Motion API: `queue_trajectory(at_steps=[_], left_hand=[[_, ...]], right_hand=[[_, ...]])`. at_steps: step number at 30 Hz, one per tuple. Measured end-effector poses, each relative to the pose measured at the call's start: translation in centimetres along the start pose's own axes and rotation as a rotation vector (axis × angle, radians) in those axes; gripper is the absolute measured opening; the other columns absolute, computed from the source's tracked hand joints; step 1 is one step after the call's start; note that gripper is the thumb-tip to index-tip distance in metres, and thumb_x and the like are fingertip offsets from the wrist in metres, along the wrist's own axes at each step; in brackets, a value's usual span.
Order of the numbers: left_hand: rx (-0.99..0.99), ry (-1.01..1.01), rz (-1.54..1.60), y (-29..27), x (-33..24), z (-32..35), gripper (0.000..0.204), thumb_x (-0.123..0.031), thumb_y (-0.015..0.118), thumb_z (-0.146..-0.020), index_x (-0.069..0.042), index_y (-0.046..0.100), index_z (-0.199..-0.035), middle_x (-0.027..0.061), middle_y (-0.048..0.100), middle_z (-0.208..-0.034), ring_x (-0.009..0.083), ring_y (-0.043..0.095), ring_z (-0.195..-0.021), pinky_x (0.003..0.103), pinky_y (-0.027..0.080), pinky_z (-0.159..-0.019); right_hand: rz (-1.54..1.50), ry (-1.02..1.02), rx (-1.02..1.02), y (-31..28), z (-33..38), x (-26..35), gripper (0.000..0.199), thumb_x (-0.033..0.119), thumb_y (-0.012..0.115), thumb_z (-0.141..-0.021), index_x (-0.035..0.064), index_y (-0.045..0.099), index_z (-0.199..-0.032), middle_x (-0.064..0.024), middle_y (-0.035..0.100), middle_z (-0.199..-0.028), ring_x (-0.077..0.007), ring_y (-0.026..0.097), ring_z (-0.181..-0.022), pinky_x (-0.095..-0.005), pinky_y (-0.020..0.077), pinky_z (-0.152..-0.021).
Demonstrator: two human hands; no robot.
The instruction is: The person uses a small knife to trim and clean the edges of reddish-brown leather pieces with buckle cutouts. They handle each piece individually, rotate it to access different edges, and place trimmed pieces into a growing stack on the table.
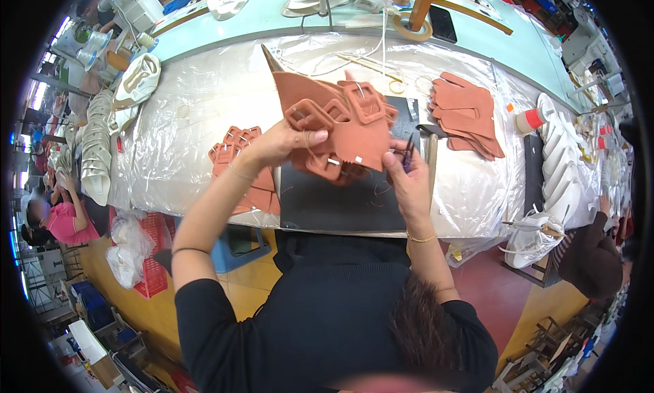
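My left hand (289,141) is closed on a bundle of reddish-brown leather pieces (357,139), with its thumb on top. Several buckles (310,115) covered in the same leather hang from the bundle, which is raised over a black work mat (327,206). At the bundle's right edge, my right hand (411,185) pinches the leather with its thumb. Its fingers also hold dark thread snips (409,154), partly hidden. More buckled leather pieces (255,182) lie beside my left forearm. A fanned stack of flat leather pieces (466,114) rests to the right.
Clear plastic sheeting (180,165) covers the table. Yellow-handled scissors (395,85), a tape roll (411,28) and a phone (443,25) lie toward the back. A thread spool (530,120) stands right. White shoe uppers (562,161) line the right; a red crate (155,257) stands low left.
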State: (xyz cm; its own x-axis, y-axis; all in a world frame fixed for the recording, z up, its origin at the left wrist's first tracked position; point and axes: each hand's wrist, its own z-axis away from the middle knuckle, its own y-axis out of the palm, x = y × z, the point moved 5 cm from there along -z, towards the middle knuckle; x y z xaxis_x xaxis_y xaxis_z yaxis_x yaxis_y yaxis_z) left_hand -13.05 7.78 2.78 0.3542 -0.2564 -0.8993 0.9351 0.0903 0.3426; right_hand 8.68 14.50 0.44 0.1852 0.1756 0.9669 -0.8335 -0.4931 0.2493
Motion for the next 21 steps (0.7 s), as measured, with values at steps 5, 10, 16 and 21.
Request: queue_trajectory(at_steps=[5, 10, 16, 21], left_hand=[[-0.118, 0.047, 0.377, 0.5, 5.6, 1.2, 0.058, -0.021, 0.070, -0.087, -0.003, 0.042, -0.134, 0.0094, 0.056, -0.127, 0.0204, 0.058, -0.114, 0.036, 0.052, -0.095], [-0.523, 0.023, -0.217, -3.5, 8.7, 2.4, 0.061, -0.025, 0.071, -0.087, 0.002, 0.042, -0.135, 0.0122, 0.056, -0.128, 0.0195, 0.057, -0.114, 0.030, 0.049, -0.094], [-0.674, 0.123, -0.772, -4.1, 8.6, 4.7, 0.052, -0.026, 0.071, -0.085, 0.003, 0.050, -0.123, 0.0193, 0.062, -0.118, 0.0290, 0.061, -0.109, 0.037, 0.046, -0.094], [-0.572, 0.058, -0.578, -3.9, 9.3, 4.2, 0.055, -0.023, 0.070, -0.086, 0.002, 0.045, -0.127, 0.0180, 0.059, -0.122, 0.0262, 0.062, -0.105, 0.036, 0.053, -0.084]], right_hand=[[0.155, -0.057, 0.035, -1.4, 0.0, 2.5, 0.025, 0.025, 0.063, -0.095, 0.0008, 0.065, -0.098, 0.0067, 0.052, -0.071, 0.0000, 0.040, -0.061, -0.0166, 0.0322, -0.053], [0.236, 0.122, 0.022, -2.2, -0.5, 0.0, 0.028, 0.028, 0.055, -0.099, 0.0020, 0.064, -0.101, 0.0064, 0.046, -0.064, -0.0012, 0.037, -0.053, -0.0186, 0.0271, -0.047], [0.351, -0.023, 0.044, -0.9, -1.2, -1.7, 0.031, 0.028, 0.052, -0.100, 0.0001, 0.064, -0.105, 0.0018, 0.049, -0.073, -0.0045, 0.045, -0.057, -0.0207, 0.0369, -0.053], [0.770, -0.214, 0.055, 0.2, -2.3, -1.6, 0.030, 0.024, 0.057, -0.096, -0.0006, 0.063, -0.112, -0.0075, 0.051, -0.085, -0.0165, 0.052, -0.070, -0.0295, 0.0440, -0.066]])
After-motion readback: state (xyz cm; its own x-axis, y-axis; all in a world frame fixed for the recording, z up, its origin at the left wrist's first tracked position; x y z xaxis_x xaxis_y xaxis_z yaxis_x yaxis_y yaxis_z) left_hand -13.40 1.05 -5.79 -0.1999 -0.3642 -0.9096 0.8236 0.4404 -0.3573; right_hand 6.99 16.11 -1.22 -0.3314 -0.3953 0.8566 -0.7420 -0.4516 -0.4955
